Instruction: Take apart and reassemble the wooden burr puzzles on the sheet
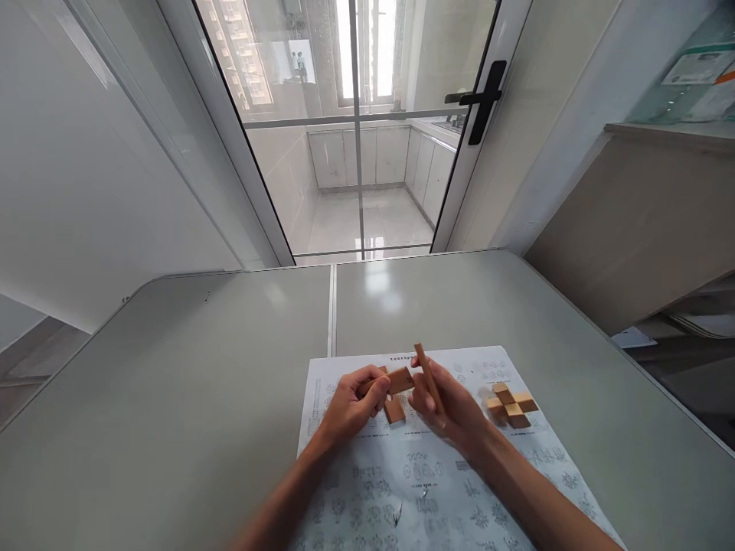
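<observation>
Left hand (354, 402): pinched around wooden block cluster (400, 381), one bar pointing right | Right hand (455, 399): curled around wooden stick (426, 372), long axis slanting, tip forward-left

OK, grey-green tabletop (172, 398) here, approx. full width of view, far corners rounded, thin pale trim running round the edge. Pale seam (331, 310) comes straight down from the far edge, a bit L of ctr., and disappears under a big white printed sheet (425, 497)! Sheet's mostly R of that seam, near end running out of view, rows of small line drawings w/ tiny captions, too small to read. And on the sheet's R side, nr. its edge, sits a cross-shaped wooden block cluster (510, 405), lt. & dk. brown pcs. interlocked. Few dark specks (207, 296) far L, plus window-type glare (377, 283) nr. the far edge, R of the seam.
</observation>
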The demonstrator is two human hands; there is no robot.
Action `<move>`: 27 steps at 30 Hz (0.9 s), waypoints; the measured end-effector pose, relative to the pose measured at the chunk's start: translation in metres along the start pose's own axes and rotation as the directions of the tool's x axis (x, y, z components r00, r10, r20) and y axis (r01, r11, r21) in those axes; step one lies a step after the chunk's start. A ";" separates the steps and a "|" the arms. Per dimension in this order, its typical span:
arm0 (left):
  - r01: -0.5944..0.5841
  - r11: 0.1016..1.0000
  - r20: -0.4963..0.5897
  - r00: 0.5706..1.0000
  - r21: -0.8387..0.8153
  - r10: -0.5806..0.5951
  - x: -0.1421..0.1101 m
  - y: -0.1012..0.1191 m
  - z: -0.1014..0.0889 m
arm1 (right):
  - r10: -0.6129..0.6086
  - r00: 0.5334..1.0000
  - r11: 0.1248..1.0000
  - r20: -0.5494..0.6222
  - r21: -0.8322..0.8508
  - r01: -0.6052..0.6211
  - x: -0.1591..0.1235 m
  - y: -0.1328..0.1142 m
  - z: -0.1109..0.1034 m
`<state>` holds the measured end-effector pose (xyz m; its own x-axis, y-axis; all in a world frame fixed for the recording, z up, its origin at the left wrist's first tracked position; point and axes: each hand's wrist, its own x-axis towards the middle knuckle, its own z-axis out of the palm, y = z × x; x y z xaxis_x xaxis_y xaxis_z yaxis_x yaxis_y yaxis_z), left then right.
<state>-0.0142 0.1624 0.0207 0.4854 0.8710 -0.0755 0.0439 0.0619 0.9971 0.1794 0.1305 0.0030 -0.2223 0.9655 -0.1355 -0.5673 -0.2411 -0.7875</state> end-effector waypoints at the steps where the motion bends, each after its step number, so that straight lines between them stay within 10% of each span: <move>1: -0.007 1.000 -0.049 0.999 0.028 0.009 0.000 0.000 0.000 | -0.030 0.999 0.999 -0.039 -0.036 0.029 0.000 -0.002 0.000; 6: -0.056 0.972 -0.247 0.962 0.229 0.114 0.003 -0.001 -0.001 | -0.170 0.965 0.919 -0.199 -0.386 0.083 0.003 -0.006 0.003; 12: -0.140 0.839 -0.249 0.918 0.526 0.309 0.006 -0.004 -0.006 | -0.313 0.941 0.627 -0.126 -0.772 0.105 0.006 0.006 -0.002; 27: -0.011 0.792 -0.314 0.914 0.610 0.255 0.002 -0.013 -0.007 | -0.390 0.920 0.163 -0.029 -0.986 0.038 0.004 0.009 -0.008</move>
<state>-0.0205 0.1668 0.0080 0.1805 0.9656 0.1875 0.5626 -0.2577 0.7856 0.1794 0.1334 -0.0090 0.0399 0.9855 0.1648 0.6806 0.0939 -0.7266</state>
